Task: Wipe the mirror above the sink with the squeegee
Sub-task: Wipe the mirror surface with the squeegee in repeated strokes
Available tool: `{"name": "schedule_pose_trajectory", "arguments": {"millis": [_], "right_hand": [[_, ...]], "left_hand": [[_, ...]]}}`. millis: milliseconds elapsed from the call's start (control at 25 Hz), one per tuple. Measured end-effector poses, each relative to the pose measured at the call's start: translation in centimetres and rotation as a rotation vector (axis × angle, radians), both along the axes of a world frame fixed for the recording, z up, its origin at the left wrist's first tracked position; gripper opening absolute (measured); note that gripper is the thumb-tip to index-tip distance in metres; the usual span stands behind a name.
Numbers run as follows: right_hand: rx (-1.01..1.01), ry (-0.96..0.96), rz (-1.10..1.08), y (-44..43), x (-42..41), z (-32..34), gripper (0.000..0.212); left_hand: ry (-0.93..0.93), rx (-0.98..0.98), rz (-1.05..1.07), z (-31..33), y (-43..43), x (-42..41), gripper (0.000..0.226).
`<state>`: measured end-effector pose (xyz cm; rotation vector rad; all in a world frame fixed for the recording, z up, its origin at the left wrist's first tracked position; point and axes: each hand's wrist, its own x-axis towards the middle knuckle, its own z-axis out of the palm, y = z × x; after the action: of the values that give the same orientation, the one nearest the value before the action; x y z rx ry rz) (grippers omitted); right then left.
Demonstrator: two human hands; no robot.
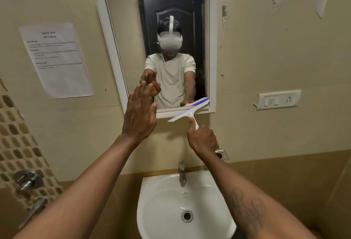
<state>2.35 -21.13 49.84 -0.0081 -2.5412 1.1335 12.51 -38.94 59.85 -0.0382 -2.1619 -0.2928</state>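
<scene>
1. The white plastic squeegee with a blue blade edge (190, 108) looks smooth and matt.
2. The white-framed glass mirror (121, 30) is glossy and reflective.
3. The white ceramic sink (152, 200) shines.
4. The chrome metal tap (182, 174) gleams.
5. The printed white paper sheet (57, 60) is matt and slightly wrinkled.
6. The beige painted wall (266, 49) is scuffed and chipped.

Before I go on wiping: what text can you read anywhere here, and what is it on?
"Mirror Wiping": second heading line on the paper sheet taped left of the mirror, a blurred, uncertain reading.
Top heading and body text on that sheet: too blurred to read.
Switch plate, squeegee, sink: no lettering visible.
</scene>
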Motion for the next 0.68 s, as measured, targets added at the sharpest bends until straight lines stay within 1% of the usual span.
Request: {"name": "schedule_pose_trajectory", "arguments": {"millis": [320, 440, 560, 680], "right_hand": [[-0.242, -0.129, -0.043, -3.4, 2.2, 2.2, 0.081], [-0.223, -0.100, -0.068, -5.0, 3.8, 1.5, 0.075], [-0.221, -0.103, -0.093, -6.0, 5.4, 0.2, 0.073], [-0.204, -0.111, -0.095, -6.3, 6.7, -1.1, 0.075]], "left_hand": [[0.031, 0.009, -0.054, 0.4, -2.9, 1.1, 0.070], [0.030, 0.004, -0.090, 0.1, -4.0, 1.2, 0.073], [0.017, -0.008, -0.116, -0.5, -4.9, 1.6, 0.073], [-0.076, -0.007, -0.111, -1.4, -5.7, 1.7, 0.067]]}}
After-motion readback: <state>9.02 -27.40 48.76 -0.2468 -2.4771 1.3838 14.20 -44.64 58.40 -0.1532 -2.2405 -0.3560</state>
